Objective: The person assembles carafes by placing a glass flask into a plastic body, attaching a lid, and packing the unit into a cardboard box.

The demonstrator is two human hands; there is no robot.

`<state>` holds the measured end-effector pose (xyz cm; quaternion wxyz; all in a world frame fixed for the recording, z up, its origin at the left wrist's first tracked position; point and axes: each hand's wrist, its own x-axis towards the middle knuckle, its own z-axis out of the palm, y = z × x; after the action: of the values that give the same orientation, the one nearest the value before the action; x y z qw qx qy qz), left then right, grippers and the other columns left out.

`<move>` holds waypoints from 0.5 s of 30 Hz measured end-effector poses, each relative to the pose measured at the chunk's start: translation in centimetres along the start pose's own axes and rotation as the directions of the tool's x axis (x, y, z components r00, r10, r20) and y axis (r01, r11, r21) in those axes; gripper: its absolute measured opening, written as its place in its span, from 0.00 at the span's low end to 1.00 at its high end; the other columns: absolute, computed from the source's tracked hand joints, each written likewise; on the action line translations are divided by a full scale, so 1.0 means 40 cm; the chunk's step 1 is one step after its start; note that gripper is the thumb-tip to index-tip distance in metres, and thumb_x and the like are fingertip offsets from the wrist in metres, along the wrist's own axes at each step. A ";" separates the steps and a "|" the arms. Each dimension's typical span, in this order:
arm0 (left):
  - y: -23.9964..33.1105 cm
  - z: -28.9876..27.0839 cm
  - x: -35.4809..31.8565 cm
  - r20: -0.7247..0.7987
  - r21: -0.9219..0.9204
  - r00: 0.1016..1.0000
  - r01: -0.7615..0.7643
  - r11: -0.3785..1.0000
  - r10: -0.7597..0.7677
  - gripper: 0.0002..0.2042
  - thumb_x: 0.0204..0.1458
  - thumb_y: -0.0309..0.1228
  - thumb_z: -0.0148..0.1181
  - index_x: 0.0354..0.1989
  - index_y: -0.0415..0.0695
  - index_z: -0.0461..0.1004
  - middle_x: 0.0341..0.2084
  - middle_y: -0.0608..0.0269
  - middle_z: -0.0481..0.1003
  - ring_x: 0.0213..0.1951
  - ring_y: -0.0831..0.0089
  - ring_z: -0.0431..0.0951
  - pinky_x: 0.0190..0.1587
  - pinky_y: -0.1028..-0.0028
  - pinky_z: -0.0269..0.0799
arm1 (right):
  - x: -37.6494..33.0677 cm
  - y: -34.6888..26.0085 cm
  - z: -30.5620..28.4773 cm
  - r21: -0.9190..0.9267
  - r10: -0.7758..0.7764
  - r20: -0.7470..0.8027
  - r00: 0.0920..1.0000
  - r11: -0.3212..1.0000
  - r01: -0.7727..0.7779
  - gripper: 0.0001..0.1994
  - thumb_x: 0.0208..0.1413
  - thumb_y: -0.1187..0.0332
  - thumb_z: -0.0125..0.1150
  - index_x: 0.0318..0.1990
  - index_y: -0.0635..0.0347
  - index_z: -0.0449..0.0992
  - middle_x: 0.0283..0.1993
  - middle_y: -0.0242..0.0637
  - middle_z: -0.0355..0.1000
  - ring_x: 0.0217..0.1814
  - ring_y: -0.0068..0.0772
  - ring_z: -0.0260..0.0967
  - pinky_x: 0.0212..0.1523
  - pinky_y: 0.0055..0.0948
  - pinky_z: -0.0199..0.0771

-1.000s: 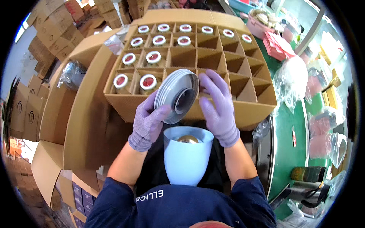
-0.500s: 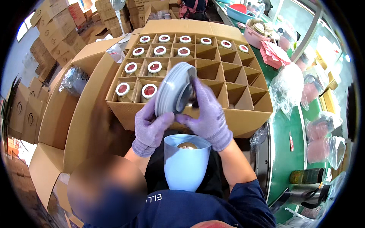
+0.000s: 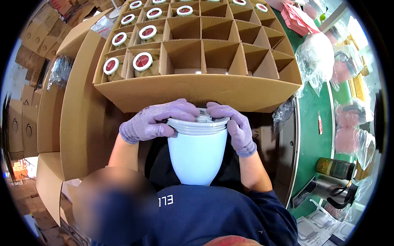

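A light blue tapered tub [image 3: 197, 158] stands upright between my forearms, close against my body. The grey ridged lid [image 3: 197, 128] sits at its mouth; whether it is fully seated I cannot tell. My left hand [image 3: 158, 121], in a lilac glove, grips the lid's left side, thumb at the rim and fingers over the top. Gloved the same way, my right hand [image 3: 236, 127] holds the opposite side with its fingers curled over the edge. The tub's inside is hidden beneath the lid.
Just beyond my hands stands a divided cardboard carton [image 3: 197, 92] with several white-rimmed, red-topped jars [image 3: 143, 61]. An open carton [image 3: 82, 98] is at the left. On the right, a green bench [image 3: 314, 143] bears bagged pink items [image 3: 349, 139], a bottle [image 3: 334, 168] and a steel jug [image 3: 334, 190].
The lid has come down from a tilted hold in the air onto the tub, covering its opening. Both hands moved down with it. The view has tipped closer to my body.
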<state>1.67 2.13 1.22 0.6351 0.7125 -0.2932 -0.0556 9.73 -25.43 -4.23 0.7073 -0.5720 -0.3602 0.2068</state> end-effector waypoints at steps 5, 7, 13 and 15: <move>-0.008 0.036 -0.001 -0.163 0.027 0.987 -0.008 1.000 0.013 0.18 0.58 0.38 0.57 0.48 0.37 0.81 0.51 0.49 0.79 0.58 0.52 0.75 0.71 0.54 0.54 | 0.038 0.020 -0.004 0.193 -0.152 -0.043 0.987 0.968 0.157 0.23 0.58 0.50 0.64 0.37 0.66 0.82 0.42 0.46 0.80 0.49 0.46 0.75 0.65 0.46 0.65; -0.004 0.038 -0.001 -0.185 0.025 0.983 -0.008 1.000 0.012 0.18 0.58 0.38 0.57 0.46 0.37 0.82 0.50 0.49 0.79 0.58 0.52 0.75 0.71 0.53 0.52 | 0.053 0.023 -0.022 0.235 -0.169 0.042 0.985 0.960 0.155 0.23 0.57 0.50 0.64 0.36 0.67 0.82 0.40 0.46 0.80 0.48 0.46 0.75 0.61 0.46 0.68; -0.034 0.065 -0.028 -0.252 0.036 0.968 0.013 0.999 -0.003 0.24 0.60 0.44 0.50 0.50 0.35 0.80 0.55 0.45 0.76 0.61 0.52 0.72 0.72 0.54 0.50 | 0.038 -0.014 -0.020 0.092 -0.156 0.113 0.981 0.985 0.146 0.16 0.58 0.59 0.60 0.34 0.66 0.82 0.38 0.46 0.80 0.48 0.45 0.75 0.56 0.44 0.72; -0.033 0.121 -0.023 -0.466 0.005 0.878 0.122 0.993 -0.106 0.27 0.61 0.47 0.46 0.51 0.34 0.79 0.54 0.41 0.76 0.62 0.50 0.71 0.72 0.55 0.50 | 0.011 -0.102 0.012 -0.203 -0.211 0.182 0.960 0.947 0.247 0.27 0.55 0.47 0.59 0.48 0.64 0.79 0.50 0.46 0.77 0.55 0.50 0.74 0.59 0.45 0.69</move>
<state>-0.82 -1.62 -1.18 0.6703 0.7317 -0.0911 0.0843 9.19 -25.86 -0.15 0.6268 -0.5840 -0.5002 0.1257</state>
